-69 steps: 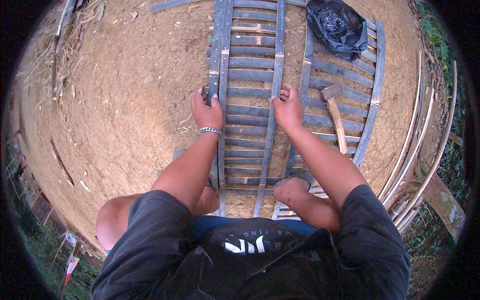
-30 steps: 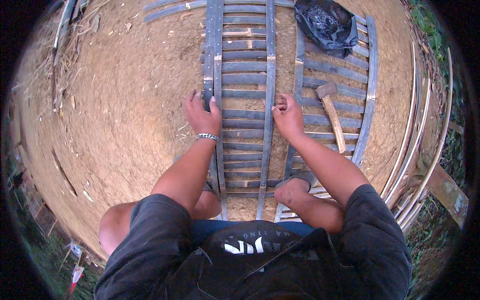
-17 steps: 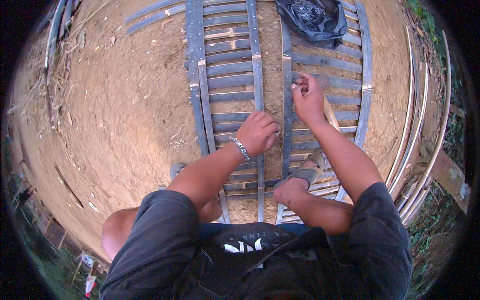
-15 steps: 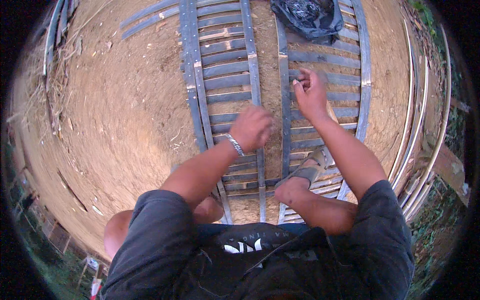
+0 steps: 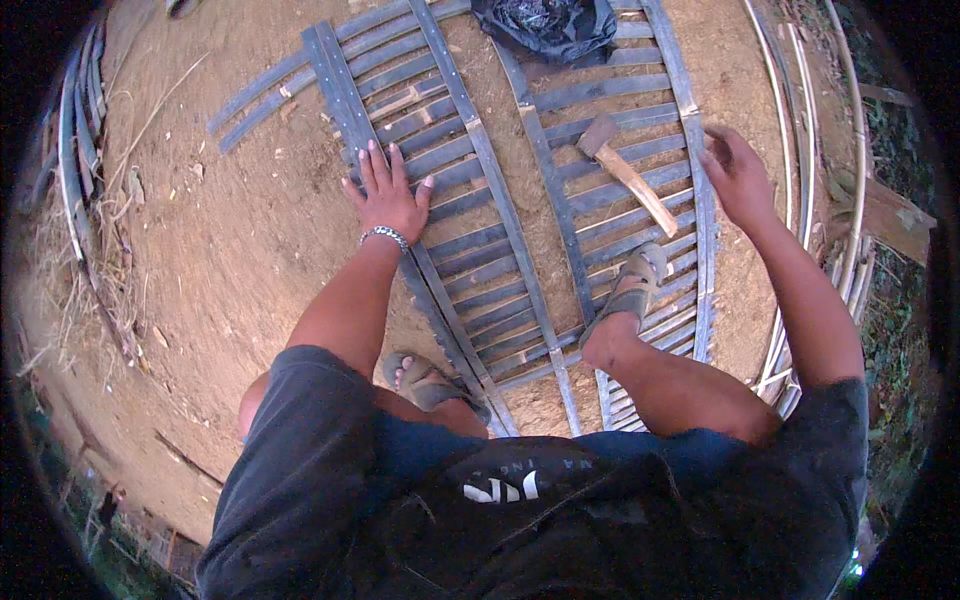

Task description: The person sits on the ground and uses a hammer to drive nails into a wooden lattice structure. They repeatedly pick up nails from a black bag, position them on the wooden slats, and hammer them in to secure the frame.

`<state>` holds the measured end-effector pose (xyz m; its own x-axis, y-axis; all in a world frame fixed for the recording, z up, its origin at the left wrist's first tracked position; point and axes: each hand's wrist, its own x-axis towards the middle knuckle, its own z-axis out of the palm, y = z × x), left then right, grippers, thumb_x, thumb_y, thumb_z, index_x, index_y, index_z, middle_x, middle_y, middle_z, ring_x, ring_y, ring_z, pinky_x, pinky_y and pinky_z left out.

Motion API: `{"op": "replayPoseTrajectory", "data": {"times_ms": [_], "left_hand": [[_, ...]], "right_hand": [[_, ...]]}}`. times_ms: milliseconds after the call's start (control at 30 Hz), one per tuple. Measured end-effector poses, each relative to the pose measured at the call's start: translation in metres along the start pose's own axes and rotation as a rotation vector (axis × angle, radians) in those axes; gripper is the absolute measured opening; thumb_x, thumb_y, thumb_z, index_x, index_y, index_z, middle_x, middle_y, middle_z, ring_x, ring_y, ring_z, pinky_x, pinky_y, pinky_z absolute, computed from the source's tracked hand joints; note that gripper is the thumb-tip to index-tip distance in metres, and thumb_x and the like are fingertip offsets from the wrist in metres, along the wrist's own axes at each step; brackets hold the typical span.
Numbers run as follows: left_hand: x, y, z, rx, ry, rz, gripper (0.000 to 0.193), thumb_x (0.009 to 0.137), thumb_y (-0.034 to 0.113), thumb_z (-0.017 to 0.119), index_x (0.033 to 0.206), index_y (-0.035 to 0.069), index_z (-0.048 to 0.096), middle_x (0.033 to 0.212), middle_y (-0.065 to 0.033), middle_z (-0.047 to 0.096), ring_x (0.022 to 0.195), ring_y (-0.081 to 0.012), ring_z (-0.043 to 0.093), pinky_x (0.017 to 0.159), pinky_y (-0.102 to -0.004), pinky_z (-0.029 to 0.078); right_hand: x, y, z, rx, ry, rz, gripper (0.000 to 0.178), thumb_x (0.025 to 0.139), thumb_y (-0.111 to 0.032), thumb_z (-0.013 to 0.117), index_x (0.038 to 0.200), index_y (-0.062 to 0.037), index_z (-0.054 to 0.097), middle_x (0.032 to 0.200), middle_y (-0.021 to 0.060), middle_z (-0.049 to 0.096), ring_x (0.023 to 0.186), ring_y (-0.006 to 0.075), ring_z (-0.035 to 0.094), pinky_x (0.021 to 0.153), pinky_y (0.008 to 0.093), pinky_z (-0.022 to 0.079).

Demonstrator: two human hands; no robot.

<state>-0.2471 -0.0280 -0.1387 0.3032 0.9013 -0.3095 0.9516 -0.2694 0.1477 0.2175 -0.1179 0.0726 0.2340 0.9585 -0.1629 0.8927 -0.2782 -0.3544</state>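
Observation:
My left hand, with a silver bracelet at the wrist, lies with fingers spread on the left side rail of a dark slatted bamboo frame. The hand looks free of any object. Beside the right outer rail of the slatted panel hovers my right hand, its fingers loosely bent and thumb apart. Nothing shows between them, though the palm is hidden. A hammer with a pale wooden handle rests across the slats left of that hand, its head pointing away from me.
At the far end of the panel sits a black plastic bag with thin shiny pieces inside. My sandalled right foot stands on the slats, the left foot beside the frame. Long poles lie at right, strips at left.
My hands have moved apart: the left goes left onto the rail and opens flat, the right shifts right past the outer rail. The hammer, mostly hidden before, now shows. The view has turned.

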Motion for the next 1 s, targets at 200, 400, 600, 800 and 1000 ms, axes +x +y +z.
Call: {"op": "replayPoseTrajectory", "data": {"times_ms": [200, 400, 600, 800, 1000], "left_hand": [[0.001, 0.009, -0.016, -0.024, -0.120, -0.013, 0.082, 0.102, 0.062, 0.036, 0.165, 0.013, 0.017, 0.172, -0.0178, -0.001, 0.159, -0.0361, -0.004, 0.120, -0.0692, -0.002], [0.008, 0.011, -0.023, -0.056, -0.215, -0.028, 0.082, 0.102, 0.062, 0.035, 0.166, 0.016, 0.013, 0.172, -0.0169, -0.006, 0.159, -0.0362, -0.005, 0.121, -0.0683, -0.002], [0.005, 0.003, -0.012, -0.043, -0.181, -0.003, 0.083, 0.102, 0.063, 0.037, 0.166, 0.016, 0.012, 0.172, -0.0198, -0.006, 0.158, -0.0405, -0.005, 0.118, -0.0725, 0.002], [0.006, -0.001, -0.014, -0.037, -0.183, -0.018, 0.083, 0.102, 0.062, 0.039, 0.166, 0.016, 0.013, 0.172, -0.0206, -0.007, 0.158, -0.0412, -0.006, 0.118, -0.0721, 0.001], [0.009, 0.003, -0.006, -0.006, -0.143, -0.016, 0.082, 0.101, 0.061, 0.041, 0.165, 0.015, 0.017, 0.171, -0.0214, -0.005, 0.158, -0.0421, -0.005, 0.119, -0.0718, 0.002]], "right_hand": [[-0.159, 0.027, -0.142, -0.226, 0.109, 0.416, 0.041, 0.096, -0.018, 0.069, 0.135, -0.0071, 0.060, 0.103, 0.0146, 0.070, 0.091, 0.0268, 0.067, 0.088, 0.0391, 0.054], [-0.342, 0.045, -0.183, -0.305, 0.137, 0.721, 0.041, 0.096, -0.022, 0.068, 0.131, -0.0017, 0.060, 0.095, 0.0085, 0.064, 0.087, 0.0180, 0.060, 0.082, 0.0342, 0.050], [-0.287, 0.019, -0.100, -0.129, 0.039, 0.770, 0.036, 0.096, -0.017, 0.069, 0.128, -0.0032, 0.061, 0.081, 0.0058, 0.057, 0.075, 0.0168, 0.054, 0.072, 0.0325, 0.048], [-0.179, -0.009, -0.052, 0.174, -0.083, 0.559, 0.039, 0.093, -0.010, 0.071, 0.130, -0.0049, 0.060, 0.090, 0.0069, 0.064, 0.081, 0.0162, 0.062, 0.077, 0.0314, 0.052], [-0.104, -0.013, -0.028, 0.257, -0.209, 0.373, 0.040, 0.092, -0.012, 0.071, 0.130, -0.0067, 0.060, 0.090, 0.0067, 0.066, 0.082, 0.0164, 0.064, 0.077, 0.0327, 0.054]]}}
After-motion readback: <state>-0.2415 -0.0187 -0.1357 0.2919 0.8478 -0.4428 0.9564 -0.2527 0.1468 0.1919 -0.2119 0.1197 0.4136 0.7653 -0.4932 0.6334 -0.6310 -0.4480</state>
